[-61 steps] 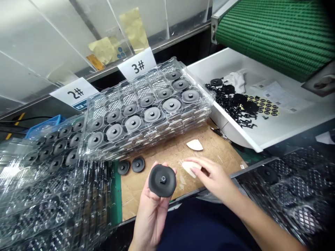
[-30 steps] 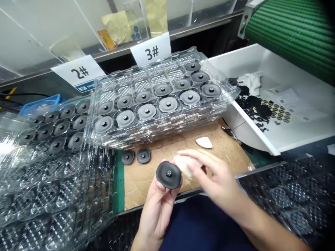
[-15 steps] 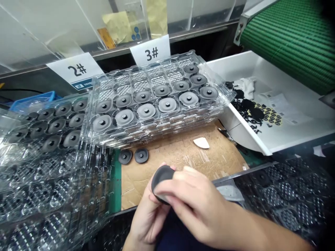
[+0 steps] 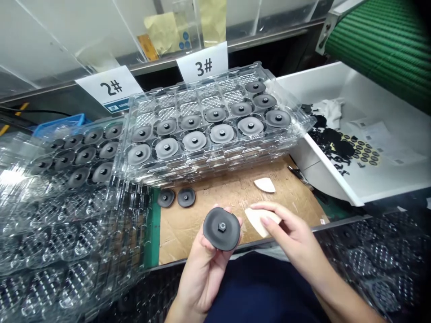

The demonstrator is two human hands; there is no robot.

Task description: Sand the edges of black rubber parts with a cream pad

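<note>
A dark rounded disc [image 4: 215, 233] with a small hub at its centre is held face up in my left hand [image 4: 210, 269], above the front of the cardboard [image 4: 218, 193]. To its right, my right hand [image 4: 292, 233] pinches a white wedge-shaped piece [image 4: 258, 220] between thumb and fingers. A second white piece [image 4: 265, 185] lies on the cardboard behind it. Two similar dark discs, one [image 4: 166, 198] beside the other [image 4: 186, 197], rest at the back left of the cardboard.
Stacked clear trays [image 4: 215, 154] with several discs stand behind the cardboard, and more trays [image 4: 67, 215] are at the left. A white bin [image 4: 340, 188] with black scraps sits at the right, below a green conveyor [image 4: 387, 49]. Tweezers [image 4: 303, 178] lie beside the bin.
My right hand has moved off the disc to the right and now holds a white piece. The disc in my left hand has turned so its hub side shows.
</note>
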